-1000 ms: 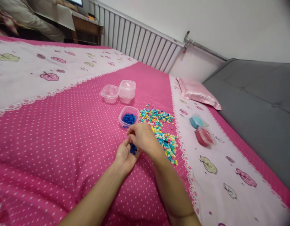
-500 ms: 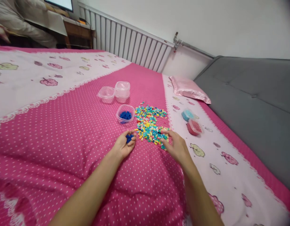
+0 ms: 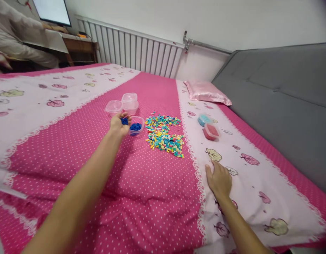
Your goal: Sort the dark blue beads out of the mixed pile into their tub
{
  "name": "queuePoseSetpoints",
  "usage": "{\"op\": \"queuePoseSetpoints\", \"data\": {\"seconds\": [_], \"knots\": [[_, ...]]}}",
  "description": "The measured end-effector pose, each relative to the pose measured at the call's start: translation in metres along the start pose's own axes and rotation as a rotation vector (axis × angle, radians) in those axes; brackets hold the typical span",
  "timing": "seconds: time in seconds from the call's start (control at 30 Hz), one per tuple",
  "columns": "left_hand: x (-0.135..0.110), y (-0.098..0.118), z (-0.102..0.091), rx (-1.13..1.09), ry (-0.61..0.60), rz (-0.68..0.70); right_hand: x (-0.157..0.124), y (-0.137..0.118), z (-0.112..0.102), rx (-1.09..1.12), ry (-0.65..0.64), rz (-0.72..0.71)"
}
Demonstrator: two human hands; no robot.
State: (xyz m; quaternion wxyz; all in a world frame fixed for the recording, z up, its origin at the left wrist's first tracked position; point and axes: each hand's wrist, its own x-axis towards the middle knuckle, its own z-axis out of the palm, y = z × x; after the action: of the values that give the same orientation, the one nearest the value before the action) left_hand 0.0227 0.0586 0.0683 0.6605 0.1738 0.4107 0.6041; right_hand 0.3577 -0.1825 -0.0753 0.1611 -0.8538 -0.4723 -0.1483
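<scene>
My left hand [image 3: 120,124] is cupped around a small heap of blue pieces [image 3: 124,121], palm turned up, at the left rim of a clear plastic tub [image 3: 143,123]. More blue pieces [image 3: 135,127] lie inside that tub. To its right, a spread of small mixed-colour pieces [image 3: 163,135], yellow, teal, white and red among them, covers part of the pink dotted bedspread [image 3: 152,183]. My right hand [image 3: 219,179] rests on the white printed strip, fingers apart, with nothing in it.
Clear tubs [image 3: 130,102] stand behind my left hand. On the right are a tub of light blue stuff [image 3: 204,120] and one of red stuff [image 3: 211,131]. A pink pillow [image 3: 206,92] lies near the grey headboard [image 3: 279,77]. A person [image 3: 19,35] sits at a desk, far left.
My left hand has moved left and forward to the tub, carrying the blue pieces. My right hand has left the mixed pieces and come down on the white strip to the right.
</scene>
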Motion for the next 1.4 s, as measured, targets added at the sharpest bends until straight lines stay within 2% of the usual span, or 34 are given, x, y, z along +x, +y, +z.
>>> {"op": "queuePoseSetpoints", "data": {"seconds": [0.13,0.23,0.37,0.5,0.57,0.63,0.67,0.8,0.9,1.0,1.23,1.4], "knots": [[0.026,0.001,0.009,0.191,0.009,0.048,0.002,0.0,-0.001,0.06,0.006,0.017],[0.035,-0.006,0.009,0.348,-0.013,0.107,0.002,0.002,-0.001,0.091,0.011,0.043],[0.035,-0.008,0.01,0.545,-0.101,0.241,0.002,0.001,-0.002,0.109,0.025,0.061],[0.027,-0.001,0.005,0.747,-0.159,0.429,0.002,-0.002,-0.002,0.106,0.035,0.096],[0.018,0.001,-0.007,0.931,-0.17,0.581,0.002,-0.003,-0.003,0.107,0.037,0.101],[0.005,0.0,-0.03,1.153,-0.181,0.726,0.002,-0.004,-0.004,0.111,0.036,0.099],[-0.001,-0.001,-0.043,1.225,-0.192,0.752,0.002,-0.004,-0.005,0.113,0.033,0.096],[-0.022,-0.01,-0.101,1.518,-0.156,0.738,0.002,-0.006,-0.007,0.114,0.023,0.105],[-0.031,-0.015,-0.129,1.688,-0.089,0.728,0.002,-0.007,-0.008,0.118,0.025,0.105],[-0.039,-0.021,-0.14,1.802,-0.066,0.758,0.002,-0.009,-0.009,0.121,0.023,0.115],[-0.053,-0.033,-0.149,1.969,0.006,0.877,0.002,-0.013,-0.013,0.111,0.045,0.129],[-0.054,-0.032,-0.15,1.968,0.034,0.885,0.002,-0.013,-0.014,0.107,0.025,0.137]]}}
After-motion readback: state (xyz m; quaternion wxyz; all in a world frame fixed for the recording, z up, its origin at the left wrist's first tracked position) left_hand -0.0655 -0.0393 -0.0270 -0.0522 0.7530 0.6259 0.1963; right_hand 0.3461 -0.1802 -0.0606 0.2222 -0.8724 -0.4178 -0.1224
